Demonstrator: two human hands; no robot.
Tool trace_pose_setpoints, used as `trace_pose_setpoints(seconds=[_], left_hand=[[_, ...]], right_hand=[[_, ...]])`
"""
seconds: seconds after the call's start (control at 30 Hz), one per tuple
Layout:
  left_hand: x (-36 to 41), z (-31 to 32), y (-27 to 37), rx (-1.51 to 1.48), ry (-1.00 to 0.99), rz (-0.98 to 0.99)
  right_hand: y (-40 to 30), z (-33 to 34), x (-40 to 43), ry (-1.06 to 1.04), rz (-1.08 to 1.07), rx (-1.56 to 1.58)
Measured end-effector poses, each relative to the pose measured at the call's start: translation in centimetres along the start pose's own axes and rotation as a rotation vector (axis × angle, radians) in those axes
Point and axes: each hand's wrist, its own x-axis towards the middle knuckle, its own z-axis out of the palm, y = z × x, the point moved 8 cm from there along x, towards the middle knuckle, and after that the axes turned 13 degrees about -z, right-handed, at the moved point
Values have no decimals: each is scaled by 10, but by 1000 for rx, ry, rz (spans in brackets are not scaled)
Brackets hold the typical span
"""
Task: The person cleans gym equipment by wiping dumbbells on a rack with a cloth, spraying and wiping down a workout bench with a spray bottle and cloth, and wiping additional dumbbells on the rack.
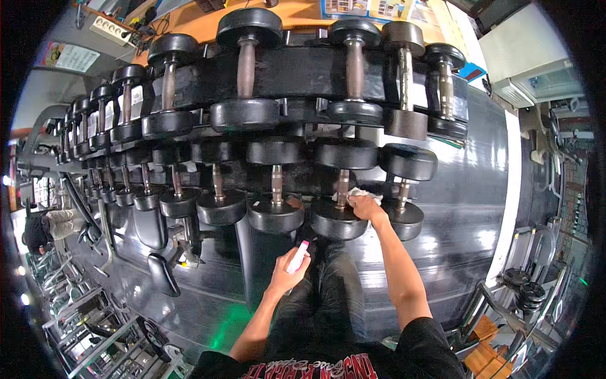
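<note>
My right hand (366,209) grips a crumpled white cloth (363,192) against the metal handle (342,188) of a black round-headed dumbbell (340,223) on the lower tier of a rack. Below and to the left, my left hand (284,271) is closed around a small white bottle (298,258) with a pink top. The bottle tilts upward, apart from the dumbbells. Beside the right hand rests another black dumbbell (409,162), the last at the right end of this row. To the left of the wiped handle lies a similar dumbbell (275,219).
Larger dumbbells (247,113) line the upper tier, one with grey metal heads (404,124). A wooden desk (303,18) stands behind the rack, with a power strip (110,28). Padded bench parts (150,230) sit at left. Another person (45,227) is at far left.
</note>
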Motion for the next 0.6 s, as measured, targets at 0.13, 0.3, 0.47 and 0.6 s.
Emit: trace_pose_setpoints(seconds=[0.13,0.3,0.47,0.6], left_hand=[[-4,4,1,9,-12,-17],[-13,3,9,-39,-7,62],[-27,3,15,-15,-28,137],[-33,5,15,-7,-34,162]], right_hand=[[-27,-26,-17,-120,-42,-177],[-88,-74,-54,-124,-225,137],[-114,-104,-39,331,-329,366],[-116,-23,31,146,-185,194]])
